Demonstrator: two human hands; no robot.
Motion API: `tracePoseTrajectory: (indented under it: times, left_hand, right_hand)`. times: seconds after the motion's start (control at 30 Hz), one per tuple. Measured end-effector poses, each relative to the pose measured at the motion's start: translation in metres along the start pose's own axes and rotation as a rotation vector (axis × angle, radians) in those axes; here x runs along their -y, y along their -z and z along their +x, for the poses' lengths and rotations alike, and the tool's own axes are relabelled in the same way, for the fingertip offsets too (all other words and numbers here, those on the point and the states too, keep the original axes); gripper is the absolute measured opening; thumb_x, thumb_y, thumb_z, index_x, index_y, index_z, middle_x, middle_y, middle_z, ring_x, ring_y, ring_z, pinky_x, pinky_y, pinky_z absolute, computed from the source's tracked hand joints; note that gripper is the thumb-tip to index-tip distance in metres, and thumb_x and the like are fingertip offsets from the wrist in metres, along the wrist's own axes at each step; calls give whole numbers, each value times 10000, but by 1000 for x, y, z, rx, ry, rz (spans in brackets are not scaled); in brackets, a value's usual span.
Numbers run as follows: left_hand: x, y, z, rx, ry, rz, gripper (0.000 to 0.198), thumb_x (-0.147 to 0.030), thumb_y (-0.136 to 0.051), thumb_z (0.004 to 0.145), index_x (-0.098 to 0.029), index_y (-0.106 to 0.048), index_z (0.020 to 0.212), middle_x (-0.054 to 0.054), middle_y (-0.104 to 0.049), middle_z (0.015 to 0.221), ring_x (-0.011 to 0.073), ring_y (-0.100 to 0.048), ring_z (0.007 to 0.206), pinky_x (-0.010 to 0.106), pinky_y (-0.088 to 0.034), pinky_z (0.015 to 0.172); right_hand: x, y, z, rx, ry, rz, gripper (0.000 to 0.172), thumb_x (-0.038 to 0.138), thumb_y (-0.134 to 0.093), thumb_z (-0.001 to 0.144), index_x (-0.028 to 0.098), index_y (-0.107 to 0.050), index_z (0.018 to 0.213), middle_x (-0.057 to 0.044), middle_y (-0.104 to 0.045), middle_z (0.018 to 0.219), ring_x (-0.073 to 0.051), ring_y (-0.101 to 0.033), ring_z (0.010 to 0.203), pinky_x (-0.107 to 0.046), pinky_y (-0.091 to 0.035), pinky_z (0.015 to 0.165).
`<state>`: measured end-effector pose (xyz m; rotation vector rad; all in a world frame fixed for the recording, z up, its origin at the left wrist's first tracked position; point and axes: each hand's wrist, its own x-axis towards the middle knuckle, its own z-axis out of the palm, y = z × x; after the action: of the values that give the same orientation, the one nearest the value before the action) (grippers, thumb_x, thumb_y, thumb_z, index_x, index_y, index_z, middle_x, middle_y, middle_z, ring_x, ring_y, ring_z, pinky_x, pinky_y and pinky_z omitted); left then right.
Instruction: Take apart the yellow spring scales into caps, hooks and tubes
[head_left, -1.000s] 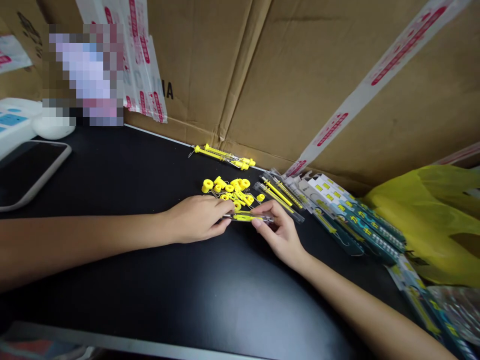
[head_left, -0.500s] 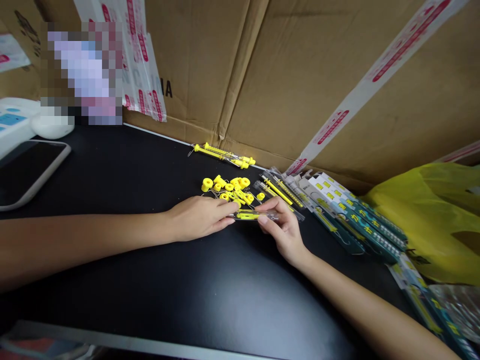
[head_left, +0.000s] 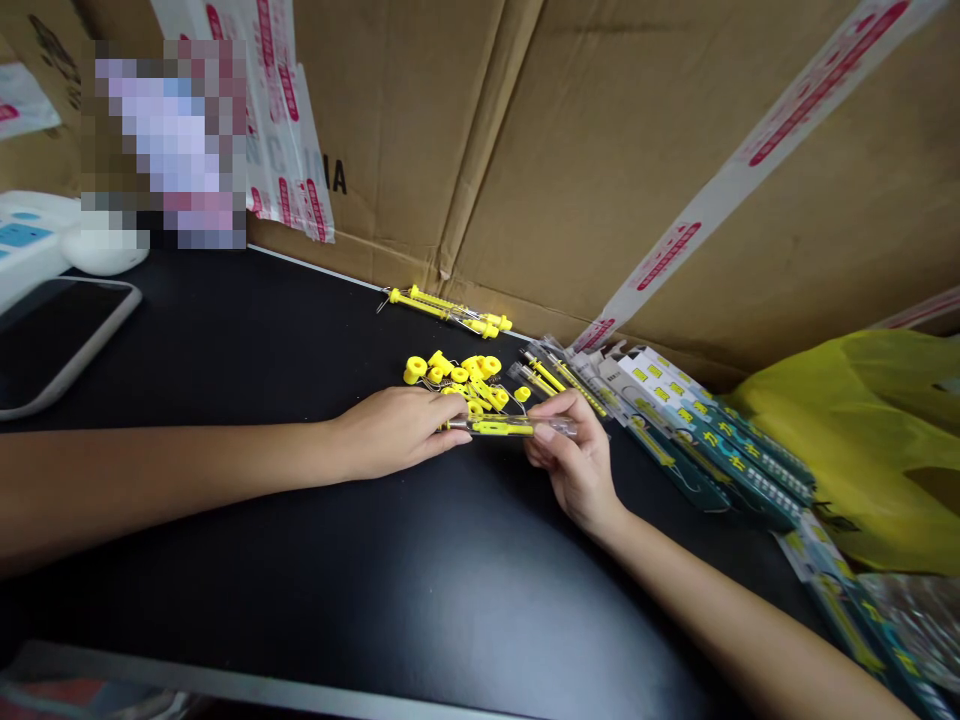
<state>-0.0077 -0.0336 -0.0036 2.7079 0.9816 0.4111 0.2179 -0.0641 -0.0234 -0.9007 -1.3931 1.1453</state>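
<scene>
Between both hands lies a spring scale (head_left: 499,427), a clear plastic tube with a yellow strip inside, held level above the table. My left hand (head_left: 397,432) pinches its left end, where the fingers hide part of it. Around the right end of the tube, the thumb and fingers of my right hand (head_left: 574,450) are closed. Just beyond the hands is a loose pile of yellow plastic caps (head_left: 457,375) with small metal springs and wire hooks among them. Several clear tubes (head_left: 551,370) with yellow and black parts lie right of the pile.
Several finished-looking yellow spring scales (head_left: 450,310) lie by the cardboard box (head_left: 390,120). Printed green-and-white packs (head_left: 705,430) and a yellow plastic bag (head_left: 862,440) fill the right side. A phone (head_left: 64,340) and a white power strip (head_left: 30,240) sit on the black table (head_left: 405,580) at left.
My right hand has shifted slightly right with its end of the tube. The left fingers are now further left, and more of the clear tube shows between the hands.
</scene>
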Motion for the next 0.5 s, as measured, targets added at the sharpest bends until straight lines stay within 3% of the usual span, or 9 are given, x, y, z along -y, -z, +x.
tracePoseTrajectory:
  times: [0.5]
  left_hand:
    - [6, 2, 0, 20, 10, -52, 334, -478, -348, 942, -243, -518, 1108, -13, -644, 848, 150, -618, 733, 212, -368, 595]
  right_hand:
    - [3, -3, 1, -6, -40, 43, 113, 281, -592, 811, 220, -500, 839, 92, -340, 515, -56, -273, 430, -177, -214, 412]
